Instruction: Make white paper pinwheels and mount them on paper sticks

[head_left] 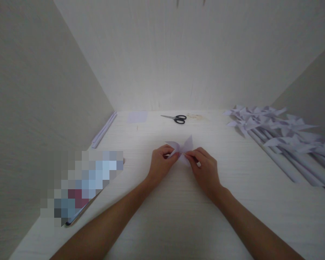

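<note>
A pale lilac paper pinwheel (pixel 188 145) with pointed, curled blades is held just above the table, in front of me. My left hand (pixel 164 159) is closed on its left side, thumb and fingers pinching the folded paper near the centre. From the right, my right hand (pixel 205 169) pinches at the pinwheel's middle, where a thin pale stick (pixel 183 153) shows at the fingertips. The stick is small, and the fingers partly hide it. The pinwheel's lower blades are partly covered by both hands.
Black-handled scissors (pixel 179 119) lie at the back beside small tan sticks (pixel 196 117). A lilac paper square (pixel 137 117) and rolled paper tubes (pixel 104 130) are at back left. Finished pinwheels on tubes (pixel 271 124) pile up right. A pixelated device (pixel 90 187) stands left.
</note>
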A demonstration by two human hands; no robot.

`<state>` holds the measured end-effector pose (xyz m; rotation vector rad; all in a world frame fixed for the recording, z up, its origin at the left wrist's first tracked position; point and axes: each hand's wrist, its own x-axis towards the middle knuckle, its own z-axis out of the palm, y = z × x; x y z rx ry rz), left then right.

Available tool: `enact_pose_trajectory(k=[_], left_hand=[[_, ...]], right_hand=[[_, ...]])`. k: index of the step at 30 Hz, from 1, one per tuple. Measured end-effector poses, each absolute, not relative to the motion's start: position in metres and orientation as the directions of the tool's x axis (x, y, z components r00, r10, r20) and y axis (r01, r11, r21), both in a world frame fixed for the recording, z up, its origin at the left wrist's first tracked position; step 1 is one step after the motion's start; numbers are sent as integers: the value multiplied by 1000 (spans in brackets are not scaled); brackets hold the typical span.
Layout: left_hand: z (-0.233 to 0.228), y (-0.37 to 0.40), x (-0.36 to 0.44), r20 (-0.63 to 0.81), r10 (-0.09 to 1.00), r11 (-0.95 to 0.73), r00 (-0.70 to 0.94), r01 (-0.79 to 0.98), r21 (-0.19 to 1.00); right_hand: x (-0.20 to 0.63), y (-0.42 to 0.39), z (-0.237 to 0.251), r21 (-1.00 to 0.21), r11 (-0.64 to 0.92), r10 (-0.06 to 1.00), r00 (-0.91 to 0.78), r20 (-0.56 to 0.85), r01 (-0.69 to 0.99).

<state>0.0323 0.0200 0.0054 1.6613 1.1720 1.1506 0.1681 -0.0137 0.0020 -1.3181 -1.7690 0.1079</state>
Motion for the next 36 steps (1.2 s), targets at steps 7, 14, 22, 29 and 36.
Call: enact_pose_trajectory(k=[7,14,22,29,36], left_hand=[[5,20,32,243,954,-284,178,268,920],[4,21,31,227,956,-273,186,277,921],[6,20,32,202,961,-242,186,226,944],[6,20,33,214,962,-247,169,210,946],[5,22,32,224,965,-247,135,192,950]], right_hand=[[168,-15,4,-555,418,809,-17,588,719],[168,-14,3,-577,410,815,1,580,706],[167,-16,6,-592,421,817,-3,577,688],[165,-17,8,-654,469,802,24,597,594],[164,-18,12,-710,531,808,-24,589,463]])
